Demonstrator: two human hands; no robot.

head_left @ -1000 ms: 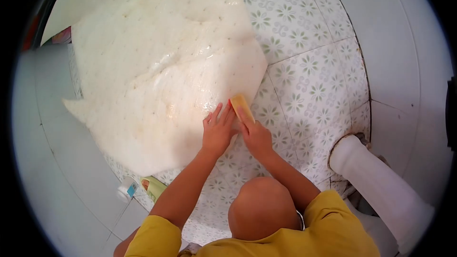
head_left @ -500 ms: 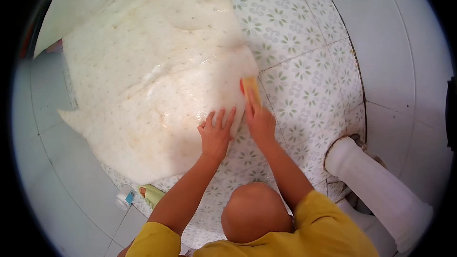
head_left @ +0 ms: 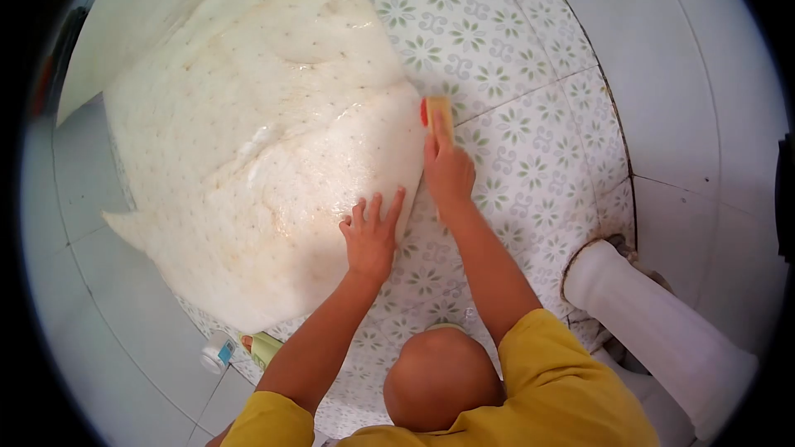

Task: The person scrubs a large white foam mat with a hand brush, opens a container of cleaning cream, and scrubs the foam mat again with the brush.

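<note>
The step in hand appeared to be brushing the edge of a large white mat point(head_left: 273, 132), which lay on the patterned floor point(head_left: 530, 128) and stretched away from the left hand point(head_left: 371, 236) toward 10 and 11 o'clock, its surface dotted and glossy in patches. That left hand rested palm down near the mat's edge, fingers spread, gripping nothing. The right hand point(head_left: 450, 174) was closed around a pale yellow brush point(head_left: 440, 116), which lay at 1 o'clock from the left hand; its red bristles faced 9 o'clock at the mat's corner, though whether they touched it could not be told. A further stroke would seem to call for pressing the bristles against the edge while the spread palm kept the mat from sliding. At 8 o'clock from the left hand, a white jar point(head_left: 211, 353) with a blue label point(head_left: 226, 352) stood just beside a green slipper point(head_left: 263, 349); any writing on that label was too small to read, and no brand showed elsewhere.
</note>
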